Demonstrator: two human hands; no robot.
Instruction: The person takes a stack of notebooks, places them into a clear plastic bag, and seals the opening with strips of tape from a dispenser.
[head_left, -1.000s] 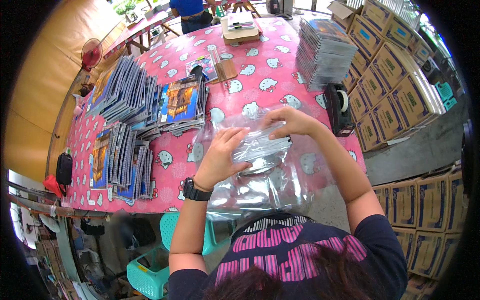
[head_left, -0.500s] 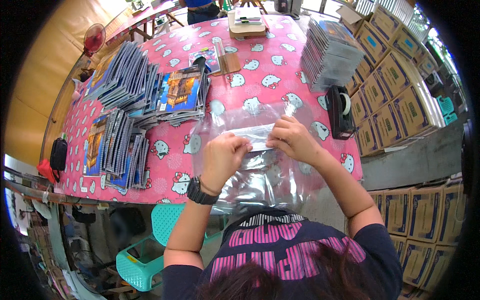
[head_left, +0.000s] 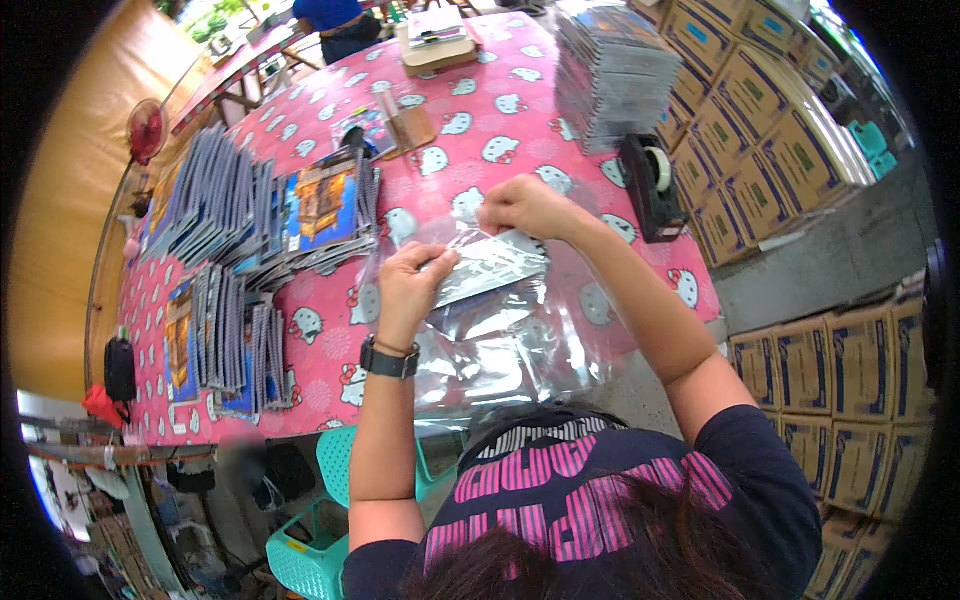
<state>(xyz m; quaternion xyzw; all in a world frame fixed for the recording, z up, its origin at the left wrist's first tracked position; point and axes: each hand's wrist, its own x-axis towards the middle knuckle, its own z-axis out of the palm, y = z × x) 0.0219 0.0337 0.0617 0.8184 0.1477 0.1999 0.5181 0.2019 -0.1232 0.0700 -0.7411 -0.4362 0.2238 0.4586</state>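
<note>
A pile of clear plastic sheets or bags (head_left: 480,365) lies at the table's near edge, shiny and wrinkled. On top of it is a flat, whitish-silver piece (head_left: 490,272), tilted up to the right; whether it is folded plastic or something inside it, I cannot tell. My left hand (head_left: 410,285), with a dark watch at the wrist, pinches this piece at its left end, thumb on top. My right hand (head_left: 532,208) is closed at the piece's far edge, pinching clear plastic; its fingertips are partly hidden.
Spiral notebooks with blue covers (head_left: 325,205) lie in fanned piles at left, with more notebooks (head_left: 225,340) nearer. A black tape dispenser (head_left: 652,190) stands at right, before a tall stack of wrapped books (head_left: 615,85). Cartons (head_left: 770,150) line the right side; a teal stool (head_left: 310,550) stands below.
My right hand has moved up and left with the plastic, and my left hand slightly left. The whitish piece now slants and shows more surface. The whole view has shifted.
</note>
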